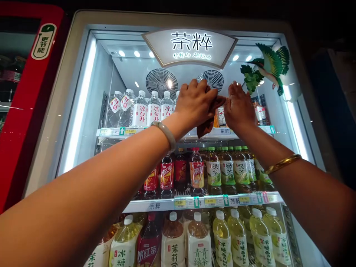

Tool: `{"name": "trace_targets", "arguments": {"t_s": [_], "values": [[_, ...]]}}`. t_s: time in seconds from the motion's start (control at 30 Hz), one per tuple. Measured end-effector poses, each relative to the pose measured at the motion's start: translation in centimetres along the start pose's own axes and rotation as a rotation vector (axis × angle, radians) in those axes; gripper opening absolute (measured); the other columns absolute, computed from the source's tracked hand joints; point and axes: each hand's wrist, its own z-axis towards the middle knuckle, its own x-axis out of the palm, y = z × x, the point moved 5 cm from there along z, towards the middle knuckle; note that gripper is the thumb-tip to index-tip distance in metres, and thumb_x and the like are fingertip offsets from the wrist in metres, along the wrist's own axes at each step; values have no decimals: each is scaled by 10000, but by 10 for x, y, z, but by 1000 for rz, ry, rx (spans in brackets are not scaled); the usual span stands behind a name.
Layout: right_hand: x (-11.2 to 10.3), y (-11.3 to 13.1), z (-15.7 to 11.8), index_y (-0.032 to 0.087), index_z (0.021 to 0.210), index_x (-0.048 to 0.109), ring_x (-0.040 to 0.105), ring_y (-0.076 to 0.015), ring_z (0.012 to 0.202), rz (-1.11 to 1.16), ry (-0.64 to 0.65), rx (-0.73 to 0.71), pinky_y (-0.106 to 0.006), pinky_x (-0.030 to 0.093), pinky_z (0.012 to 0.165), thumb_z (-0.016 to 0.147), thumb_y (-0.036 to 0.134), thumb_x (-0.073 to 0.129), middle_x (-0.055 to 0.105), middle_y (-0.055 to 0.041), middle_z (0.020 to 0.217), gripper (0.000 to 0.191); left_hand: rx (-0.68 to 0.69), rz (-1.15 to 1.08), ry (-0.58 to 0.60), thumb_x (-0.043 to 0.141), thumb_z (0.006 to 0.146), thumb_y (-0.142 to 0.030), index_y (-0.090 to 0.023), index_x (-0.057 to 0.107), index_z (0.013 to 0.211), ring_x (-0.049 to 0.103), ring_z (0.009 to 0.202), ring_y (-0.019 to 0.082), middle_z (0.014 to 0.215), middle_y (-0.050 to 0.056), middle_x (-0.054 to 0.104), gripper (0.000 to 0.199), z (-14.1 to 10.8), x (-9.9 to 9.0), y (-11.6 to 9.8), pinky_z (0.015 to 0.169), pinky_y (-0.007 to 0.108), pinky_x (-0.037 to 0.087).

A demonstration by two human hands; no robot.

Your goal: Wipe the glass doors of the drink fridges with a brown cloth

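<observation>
My left hand (196, 101), with a pale bangle on the wrist, is raised against the glass door of a lit drinks fridge. Its fingers are bent around a dark brown cloth (205, 127), which hangs below the palm. A corner of that cloth reaches toward my right hand (240, 106), just beside it. The right hand, below which a gold bracelet circles the forearm, rests against the glass with its fingers pointing up, close together; whether it touches the cloth I cannot tell. Behind both hands is the top shelf (178, 132) with clear water bottles (154, 108).
A fan-shaped lit sign (190, 48) is at the top of the door. A bird decoration (274, 68) sits at the upper right. Lower shelves hold red-labelled tea bottles (167, 174), green tea bottles (213, 168) and larger bottles (172, 237). A red fridge (52, 33) stands at left.
</observation>
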Motion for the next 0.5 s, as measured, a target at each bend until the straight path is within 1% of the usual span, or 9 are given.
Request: {"name": "trace_targets", "arguments": {"t_s": [0.07,0.1,0.2,0.27,0.3,0.33,0.4,0.43,0.5], "values": [[-1,-1,-2,170,1615,330,254,-292,1603,4,-2,-20,-599,186,1319,1038,386,307,306,-121,1708,616,-47,6,-20,750,868,-396,-227,651,1200,510,1228,403,1288,153,600,384,9,5,-7,991,532,379],[-3,-2,-3,157,1621,316,241,-295,1607,2,7,-31,-590,180,1323,1039,383,314,290,-130,1713,624,-33,-1,-24,751,867,-404,-226,650,1201,508,1234,407,1296,154,595,392,10,7,-14,993,536,378],[-10,-8,-5,154,1640,273,208,-296,1617,-17,90,-121,-552,192,1330,1048,373,312,236,-123,1731,632,133,-49,-1,745,863,-443,-247,650,1201,507,1231,400,1308,141,595,402,7,12,-30,984,535,393],[-16,-15,-7,195,1643,277,224,-292,1612,-55,159,-202,-555,217,1323,1057,385,293,240,-86,1733,617,242,-87,16,731,866,-462,-268,651,1192,507,1215,389,1288,121,607,388,10,16,-27,971,543,403],[-19,-19,-8,212,1642,287,238,-290,1608,-79,182,-230,-565,225,1320,1059,393,289,253,-67,1729,610,267,-102,22,727,867,-467,-275,655,1181,507,1198,384,1268,116,615,375,14,18,-22,960,553,406],[-21,-24,-9,227,1640,295,247,-287,1605,-100,192,-245,-576,226,1317,1060,399,286,265,-48,1726,605,253,-111,18,723,868,-466,-279,661,1164,505,1181,383,1247,116,622,356,21,21,-15,948,569,405],[-25,-32,-12,253,1637,303,242,-272,1606,-105,175,-234,-588,210,1322,1061,400,279,282,-12,1719,595,111,-108,-28,751,839,-453,-292,683,1103,500,1136,391,1208,134,629,317,36,26,-2,917,606,397],[-25,-35,-14,262,1635,307,236,-264,1608,-90,154,-215,-588,201,1325,1063,393,272,289,0,1717,588,32,-106,-71,764,824,-442,-302,693,1079,497,1127,399,1198,140,628,299,41,28,0,910,620,391],[-26,-42,-18,276,1626,330,236,-261,1609,-50,107,-166,-599,172,1331,1070,392,264,305,9,1711,571,-39,-111,-146,772,810,-425,-312,701,1069,495,1138,412,1195,142,625,291,40,28,-14,914,626,389]]}}
